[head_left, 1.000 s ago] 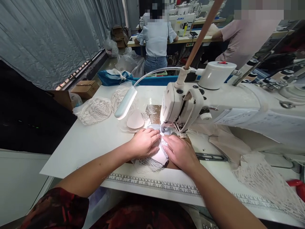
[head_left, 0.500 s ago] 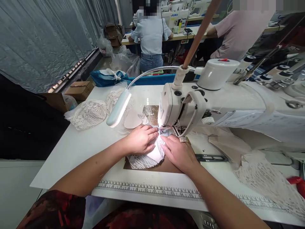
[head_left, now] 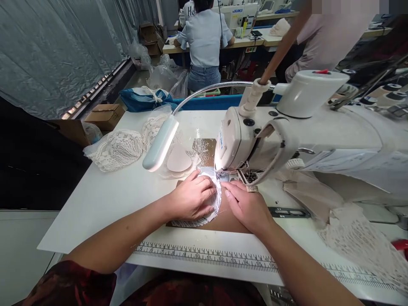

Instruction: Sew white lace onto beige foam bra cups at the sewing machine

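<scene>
My left hand [head_left: 195, 196] lies over a round white lace piece [head_left: 218, 200], its fingers spread and slightly bent, pressing the piece down. Part of the lace is hidden beneath that hand. Its upper edge is by the needle area of the white sewing machine [head_left: 234, 136]. Just right of the lace edge, my right hand [head_left: 247, 206] rests on the brown plate [head_left: 228, 221], fingers stretched out. The right index fingertip points at the presser foot; whether it touches the lace there I cannot tell.
A lamp [head_left: 161, 144] on a bendable neck hangs over the table. Lace pieces [head_left: 116, 148] and a smooth pale pad [head_left: 179, 158] lie left. More lace fabric [head_left: 363, 238] lies right. A printed ruler [head_left: 207, 256] runs along the front edge. A person [head_left: 204, 46] sits ahead.
The lace piece has turned under my left hand, its curved edge now running closer to upright. My left fingers have bent more and shifted slightly down. The view has shifted somewhat.
</scene>
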The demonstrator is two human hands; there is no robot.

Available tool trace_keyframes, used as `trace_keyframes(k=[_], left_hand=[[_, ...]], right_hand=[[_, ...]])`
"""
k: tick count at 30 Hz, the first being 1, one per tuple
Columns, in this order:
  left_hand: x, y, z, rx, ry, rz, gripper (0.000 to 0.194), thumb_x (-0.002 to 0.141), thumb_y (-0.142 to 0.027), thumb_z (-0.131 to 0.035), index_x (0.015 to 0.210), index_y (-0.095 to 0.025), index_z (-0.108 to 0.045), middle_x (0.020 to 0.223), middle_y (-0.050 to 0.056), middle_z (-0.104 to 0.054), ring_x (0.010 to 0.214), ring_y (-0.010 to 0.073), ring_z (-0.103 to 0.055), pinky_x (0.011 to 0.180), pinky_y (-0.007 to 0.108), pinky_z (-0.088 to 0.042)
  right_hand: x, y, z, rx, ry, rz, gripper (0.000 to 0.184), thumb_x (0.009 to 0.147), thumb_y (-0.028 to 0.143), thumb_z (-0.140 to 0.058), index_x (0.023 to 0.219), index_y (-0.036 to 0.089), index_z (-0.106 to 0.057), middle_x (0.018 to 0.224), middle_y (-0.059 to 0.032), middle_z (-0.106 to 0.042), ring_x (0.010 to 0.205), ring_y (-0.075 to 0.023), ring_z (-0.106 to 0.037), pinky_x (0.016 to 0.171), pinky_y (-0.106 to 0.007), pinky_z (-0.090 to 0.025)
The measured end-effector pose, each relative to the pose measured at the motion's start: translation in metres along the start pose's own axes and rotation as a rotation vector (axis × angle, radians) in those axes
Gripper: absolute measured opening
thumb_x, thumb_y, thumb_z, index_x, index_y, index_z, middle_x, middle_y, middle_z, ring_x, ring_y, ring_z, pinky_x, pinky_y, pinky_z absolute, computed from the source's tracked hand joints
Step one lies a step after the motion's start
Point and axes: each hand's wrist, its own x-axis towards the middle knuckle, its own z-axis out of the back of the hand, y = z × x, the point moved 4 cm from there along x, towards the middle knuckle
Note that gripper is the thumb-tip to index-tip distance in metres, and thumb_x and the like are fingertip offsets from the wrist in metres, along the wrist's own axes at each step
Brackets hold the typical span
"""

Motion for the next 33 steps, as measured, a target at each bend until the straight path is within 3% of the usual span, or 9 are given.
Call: trace_keyframes(k=[7, 15, 19, 26, 33], left_hand=[[-0.001, 0.004, 0.000, -0.039, -0.002, 0.010, 0.043, 0.091, -0.040, -0.045, 0.118, -0.009, -0.057, 0.109, 0.016, -0.059, 0.103, 0.0263, -0.053, 0.102, 0.048, -0.031], [-0.001, 0.018, 0.001, -0.017, -0.046, 0.026, 0.039, 0.088, -0.031, -0.047, 0.120, -0.010, -0.056, 0.116, 0.016, -0.058, 0.106, 0.0263, -0.055, 0.103, 0.048, -0.032], [0.001, 0.018, 0.002, 0.024, -0.078, 0.037, 0.034, 0.089, -0.027, -0.045, 0.116, -0.010, -0.058, 0.116, 0.016, -0.059, 0.108, 0.0272, -0.054, 0.103, 0.050, -0.031], [0.006, 0.006, 0.004, 0.067, -0.048, -0.042, 0.035, 0.093, -0.022, -0.039, 0.122, -0.011, -0.056, 0.117, 0.017, -0.059, 0.113, 0.0297, -0.050, 0.099, 0.053, -0.032], [0.004, 0.006, -0.001, -0.038, -0.077, -0.042, 0.037, 0.094, -0.024, -0.042, 0.124, -0.010, -0.056, 0.124, 0.018, -0.057, 0.112, 0.0270, -0.052, 0.094, 0.042, -0.044]], right_hand=[[0.000, 0.008, 0.000, -0.002, 0.064, 0.081, 0.031, 0.087, 0.018, -0.043, 0.102, 0.022, -0.070, 0.083, -0.0052, -0.064, 0.072, -0.0156, -0.056, 0.061, -0.025, -0.040], [0.004, 0.008, -0.001, -0.066, 0.120, -0.001, 0.037, 0.085, 0.014, -0.042, 0.111, 0.025, -0.067, 0.086, -0.0042, -0.065, 0.072, -0.0157, -0.056, 0.056, -0.025, -0.035], [0.006, 0.007, -0.001, -0.092, 0.117, -0.027, 0.039, 0.085, 0.014, -0.041, 0.112, 0.026, -0.067, 0.088, -0.0050, -0.067, 0.074, -0.0172, -0.059, 0.058, -0.026, -0.040], [0.009, 0.006, 0.001, -0.073, 0.075, -0.048, 0.038, 0.090, 0.018, -0.036, 0.109, 0.021, -0.068, 0.093, -0.0086, -0.070, 0.083, -0.0198, -0.063, 0.074, -0.030, -0.048], [0.008, 0.007, 0.000, -0.076, 0.101, -0.082, 0.035, 0.091, 0.022, -0.039, 0.112, 0.024, -0.066, 0.095, -0.0067, -0.070, 0.086, -0.0202, -0.063, 0.070, -0.029, -0.048]])
